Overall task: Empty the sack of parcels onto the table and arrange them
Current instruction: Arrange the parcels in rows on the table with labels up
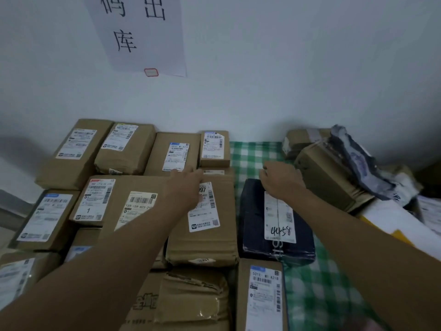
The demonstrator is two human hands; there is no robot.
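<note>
Dark navy parcel (276, 220) lies flat on the green-and-white checked tablecloth (253, 151), soft glossy poly wrap, rectangular, long axis running away from the camera toward the wall (286, 80). White label on top, handwritten "4458" at the near end.

Right hand (281, 180) sits over its far edge, fingers curled under; can't tell if it actually has hold of the parcel. Left hand (188, 185) reaches out with fingers straight, resting flat on the far end of a brown cardboard parcel (202, 223) just left of the navy one, same long-axis direction, label up, tape-wrapped and creased.

Left block: about ten more brown cardboard boxes packed touching in rows, labels up. The back row has four against the wall. One narrow box (260, 297) touches the near end of the navy parcel.

Right side: loose heap, tilted brown carton (329, 180), grey crumpled plastic mailer (358, 161) on top of it, white and yellow soft packs near the edge.

Paper sign (140, 34) with black characters on the wall.
</note>
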